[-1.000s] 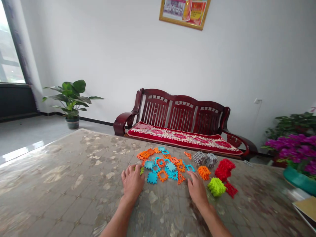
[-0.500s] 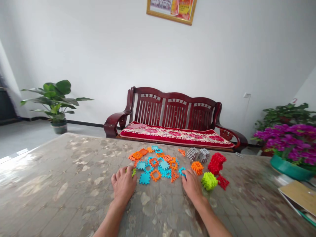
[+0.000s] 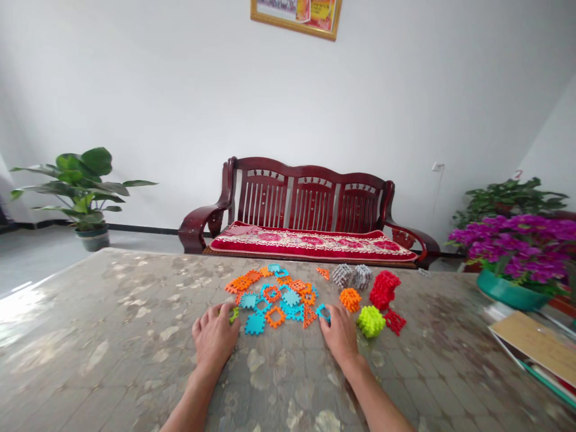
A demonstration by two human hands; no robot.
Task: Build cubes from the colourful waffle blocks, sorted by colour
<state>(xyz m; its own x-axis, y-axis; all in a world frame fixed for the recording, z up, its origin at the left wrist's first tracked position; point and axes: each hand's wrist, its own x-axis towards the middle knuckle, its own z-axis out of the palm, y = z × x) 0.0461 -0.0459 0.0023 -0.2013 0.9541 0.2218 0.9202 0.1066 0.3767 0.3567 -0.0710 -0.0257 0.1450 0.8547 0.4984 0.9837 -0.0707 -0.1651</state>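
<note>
My left hand rests on the table at the left of a pile of toothed plastic tiles, its fingers curled over a green tile that they mostly hide. Across the pile, my right hand grips a blue tile by its near side, between thumb and fingers. Between the hands lie loose tiles, among them a solid blue square tile, an orange frame tile and an orange triangular tile. Just right of my right hand sits a lime-green block ball.
An orange ball, two grey balls and a red block cluster stand right of the pile. Farther right are a teal flower pot and a brown folder. Beyond the table is a wooden bench.
The view has turned slightly right, so everything appears shifted left. Both hands stay at the same tiles, with little visible movement against the pile.
</note>
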